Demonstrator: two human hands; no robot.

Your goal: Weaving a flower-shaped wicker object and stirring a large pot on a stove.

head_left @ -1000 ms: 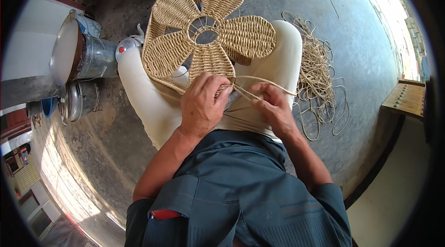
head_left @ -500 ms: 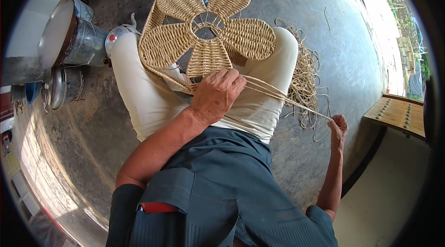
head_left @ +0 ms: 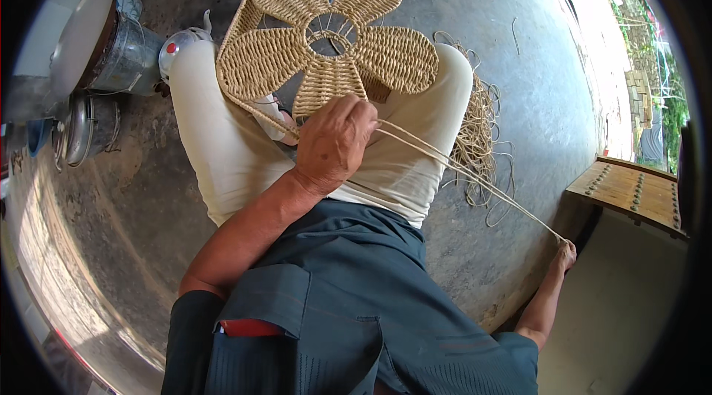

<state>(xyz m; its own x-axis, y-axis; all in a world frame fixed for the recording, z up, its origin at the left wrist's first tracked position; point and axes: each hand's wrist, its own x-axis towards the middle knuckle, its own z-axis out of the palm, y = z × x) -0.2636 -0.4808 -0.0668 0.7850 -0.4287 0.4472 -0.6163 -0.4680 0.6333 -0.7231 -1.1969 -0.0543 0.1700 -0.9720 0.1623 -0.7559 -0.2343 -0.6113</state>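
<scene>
A flower-shaped woven straw piece [head_left: 400,61] with several broad petals round an open ring rests across my knees. Behind the petals runs a braided, basket-like rim. My left hand [head_left: 335,139] is closed over the near end of the lowest petal, and its fingertips are hidden. From beside those fingers, doubled strands of straw cord [head_left: 478,178] stretch taut down to the right. Far out at the lower right, my right hand [head_left: 566,254] grips the cord's other end in a closed fist.
Loose cord lies in a tangled heap [head_left: 478,124] on the concrete floor beside my right knee. A metal drum [head_left: 126,61] and a lidded pot [head_left: 93,132] stand at the left, near a kettle [head_left: 178,46]. A studded wooden board [head_left: 630,191] is close to my right arm.
My right hand has moved outward and down to the right, drawing the cord strands longer. My left hand has shifted slightly left and stays at the lowest petal.
</scene>
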